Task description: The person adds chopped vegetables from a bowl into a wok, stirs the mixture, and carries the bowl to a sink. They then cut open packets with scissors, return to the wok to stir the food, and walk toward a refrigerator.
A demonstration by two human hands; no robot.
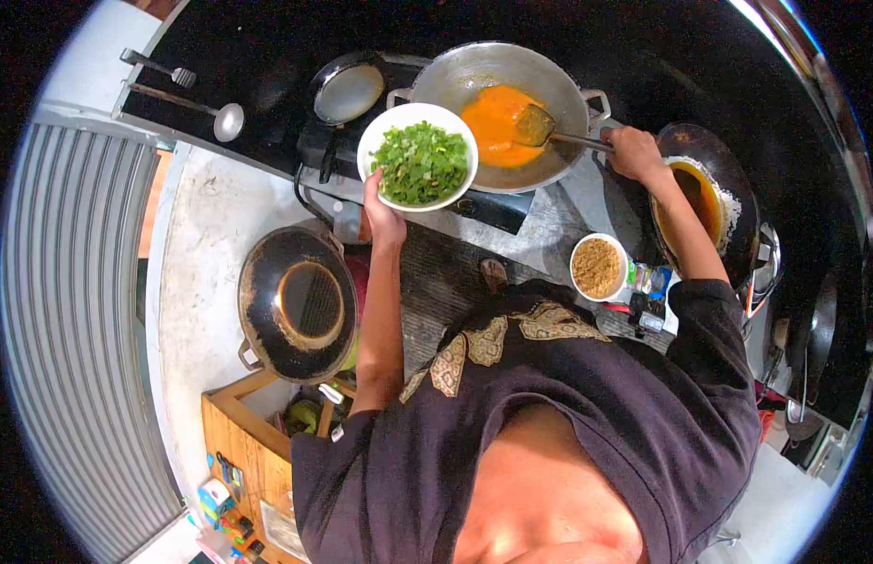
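Note:
My left hand (386, 218) grips the lower left rim of a white bowl (367, 137) full of chopped green leaves (420, 162). The bowl is held up beside a large metal wok (563, 99), overlapping its left edge in the head view. My right hand (636, 153) is closed round the handle of a spatula (579, 141). The spatula's blade rests in an orange liquid (493, 120) in the wok and is partly covered by it. The stove under the wok is mostly hidden.
A small frying pan (350, 92) stands left of the wok. To the right, a dark pan (681, 141) holds brown liquid. A white tub (623, 273) of brown granules sits near my body. Another dark wok (258, 301) lies at left. A ladle (229, 122) hangs at upper left.

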